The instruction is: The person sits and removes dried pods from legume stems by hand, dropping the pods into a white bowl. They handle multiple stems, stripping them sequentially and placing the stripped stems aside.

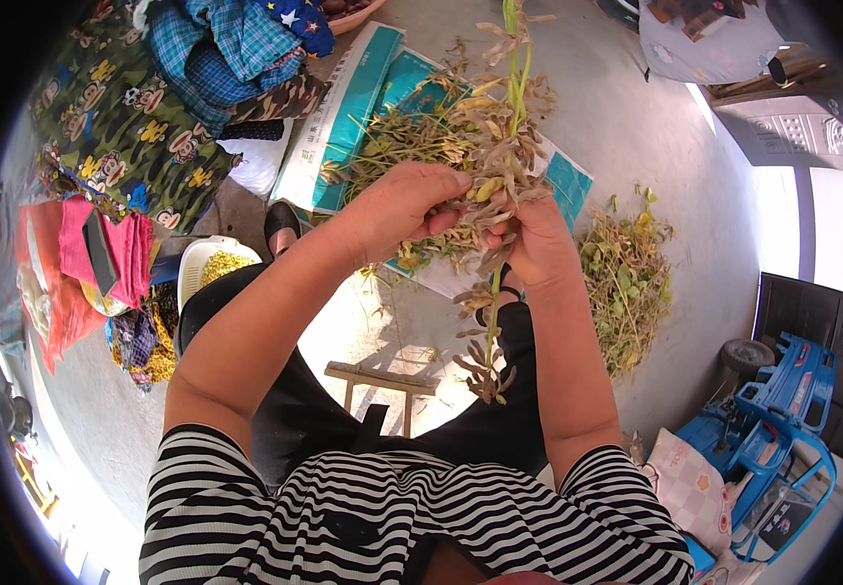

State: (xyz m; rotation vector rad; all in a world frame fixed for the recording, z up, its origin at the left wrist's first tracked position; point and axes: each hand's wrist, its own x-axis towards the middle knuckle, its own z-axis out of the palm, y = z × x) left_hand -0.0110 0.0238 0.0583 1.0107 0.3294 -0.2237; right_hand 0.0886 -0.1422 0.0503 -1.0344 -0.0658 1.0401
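Observation:
A long bean plant [516,95], its green-yellow stalk hung with dry brown pods, runs upright before me. My right hand [544,238] grips its stem around the middle. From the other side, the thumb and fingers of my left hand [421,197] pinch at the pods, beside a plump yellow-green pod [489,189]. Pods partly hide the fingertips of both hands. Beneath them, a heap of picked stalks and pods [410,146] lies on flattened teal-and-white printed sacks [355,102]. By my left knee, a white plastic basket [190,274] holds yellow beans [225,265].
More bean plants [622,285] are piled on the concrete floor at right. A small wooden stool [381,379] stands between my legs. Cloths [136,131] and bags [55,270] crowd the left. A blue tricycle cart [772,431] is parked at lower right.

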